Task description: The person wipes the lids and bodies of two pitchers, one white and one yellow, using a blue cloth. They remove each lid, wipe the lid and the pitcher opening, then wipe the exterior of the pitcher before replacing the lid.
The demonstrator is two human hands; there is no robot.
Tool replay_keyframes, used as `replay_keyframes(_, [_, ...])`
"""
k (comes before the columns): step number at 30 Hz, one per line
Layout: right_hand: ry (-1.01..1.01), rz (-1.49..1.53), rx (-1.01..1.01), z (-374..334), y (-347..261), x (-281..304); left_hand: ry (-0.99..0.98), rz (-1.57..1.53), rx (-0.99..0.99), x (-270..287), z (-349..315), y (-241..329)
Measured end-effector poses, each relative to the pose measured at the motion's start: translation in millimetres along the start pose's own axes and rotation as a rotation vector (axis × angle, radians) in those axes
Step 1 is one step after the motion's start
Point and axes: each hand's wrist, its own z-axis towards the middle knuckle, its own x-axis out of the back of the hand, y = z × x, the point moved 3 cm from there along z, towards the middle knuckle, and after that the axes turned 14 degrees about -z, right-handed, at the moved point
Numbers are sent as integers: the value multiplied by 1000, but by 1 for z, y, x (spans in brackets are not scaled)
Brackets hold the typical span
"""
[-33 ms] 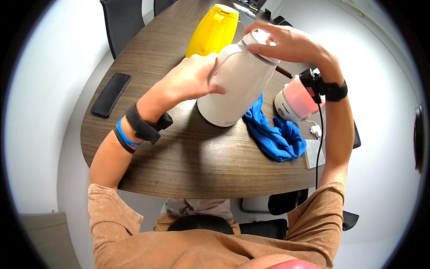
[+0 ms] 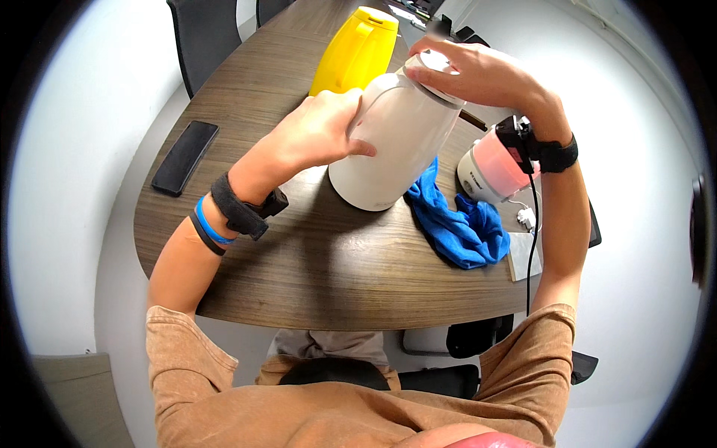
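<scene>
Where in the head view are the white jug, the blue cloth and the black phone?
White jug (image 2: 398, 143): head view, on the middle of its body.
Blue cloth (image 2: 461, 233): head view, on its crumpled middle folds.
Black phone (image 2: 185, 158): head view, on the middle of its upper face.

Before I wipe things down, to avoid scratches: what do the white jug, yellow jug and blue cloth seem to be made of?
The white jug: glossy, perhaps plastic or coated metal; smooth with soft highlights. The yellow jug: probably satiny plastic, from its even colour and moulded-looking shape. The blue cloth: matte fabric, given its soft folds; fibre unclear.
</scene>
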Motion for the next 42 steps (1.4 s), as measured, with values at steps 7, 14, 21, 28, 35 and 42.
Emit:
replay_keyframes(7, [90, -40, 264, -16, 13, 17, 0, 23, 59, -2, 3, 4])
replay_keyframes(14, [1, 200, 242, -26, 38, 8, 38, 25, 18, -4, 1, 0])
replay_keyframes(21, [95, 164, -264, -12, 26, 23, 40, 24, 36, -1, -2, 1])
replay_keyframes(28, [87, 108, 289, -29, 44, 4, 37, 12, 38, -4, 1, -1])
replay_keyframes(35, [41, 260, -335, -21, 61, 8, 19, 39, 59, -2, 1, 1])
replay_keyframes(42, [94, 137, 287, -37, 63, -4, 26, 29, 45, -4, 1, -5])
